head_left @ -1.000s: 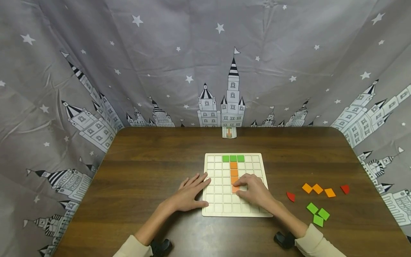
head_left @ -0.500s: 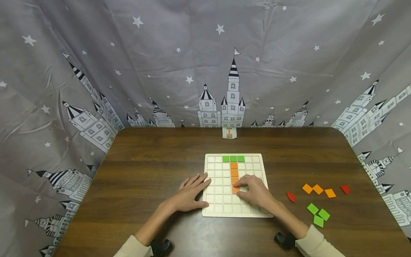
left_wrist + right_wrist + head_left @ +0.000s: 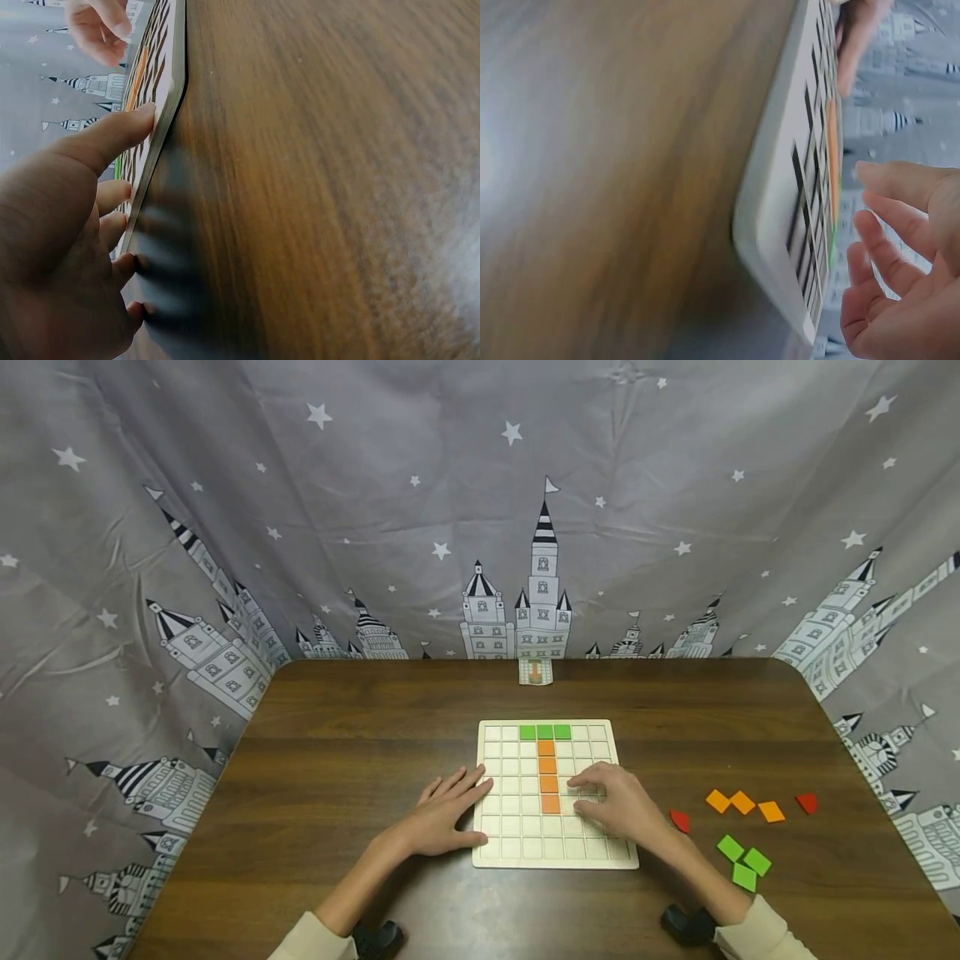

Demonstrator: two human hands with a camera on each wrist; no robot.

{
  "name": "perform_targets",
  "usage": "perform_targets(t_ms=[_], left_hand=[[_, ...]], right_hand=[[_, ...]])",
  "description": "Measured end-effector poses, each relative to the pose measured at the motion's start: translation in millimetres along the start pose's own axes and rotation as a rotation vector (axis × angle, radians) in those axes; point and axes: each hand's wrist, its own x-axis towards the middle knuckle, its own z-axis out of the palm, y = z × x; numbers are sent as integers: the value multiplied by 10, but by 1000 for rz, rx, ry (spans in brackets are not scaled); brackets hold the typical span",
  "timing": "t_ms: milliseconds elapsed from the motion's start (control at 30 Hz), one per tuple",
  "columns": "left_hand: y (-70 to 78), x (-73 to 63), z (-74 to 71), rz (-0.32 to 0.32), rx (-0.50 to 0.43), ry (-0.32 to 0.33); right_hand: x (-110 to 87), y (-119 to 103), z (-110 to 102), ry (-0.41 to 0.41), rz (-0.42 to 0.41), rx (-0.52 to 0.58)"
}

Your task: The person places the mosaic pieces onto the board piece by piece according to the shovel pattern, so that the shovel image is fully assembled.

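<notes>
A cream grid board (image 3: 517,852) lies on the table, with a row of three green square tiles (image 3: 545,732) along its far side. Below the middle one runs a column of several orange square tiles (image 3: 548,765). My left hand (image 3: 438,818) rests at the board's left edge; in the left wrist view its thumb (image 3: 112,139) touches the rim, fingers spread. Over the right part of the board is my right hand (image 3: 617,800), fingers loosely bent and apart, holding nothing. The right wrist view shows the same hand (image 3: 904,262) with a gap between thumb and fingers.
Right of the board lie loose tiles: several green squares (image 3: 730,847), three orange squares (image 3: 717,800) and two red rounded-edge pieces (image 3: 679,821). A small pattern card (image 3: 536,672) lies at the table's far edge, before a grey castle-print curtain (image 3: 420,510).
My right hand has let go of the lowest orange tile and moved right, its fingers opening. The tile stays at the foot of the column. The left hand has not moved.
</notes>
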Motion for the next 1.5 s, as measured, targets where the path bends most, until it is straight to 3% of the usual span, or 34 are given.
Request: perform_targets(t_ms=[233, 467, 733, 867, 1067, 1500], left_hand=[[-3, -3, 6, 0, 3, 4], [-8, -5, 7, -7, 1, 0], [-10, -4, 2, 0, -1, 8], [-8, -3, 1, -3, -6, 0], [-3, -9, -7, -5, 1, -1], [-39, -32, 26, 5, 9, 6]], right_hand=[[-162, 207, -350, 99, 15, -37], [-429, 475, -719, 145, 72, -70], [-722, 775, -996, 155, 207, -97], [-823, 923, -1057, 138, 244, -128], [-895, 1041, -1069, 177, 219, -188], [-869, 1015, -960, 119, 273, -235]])
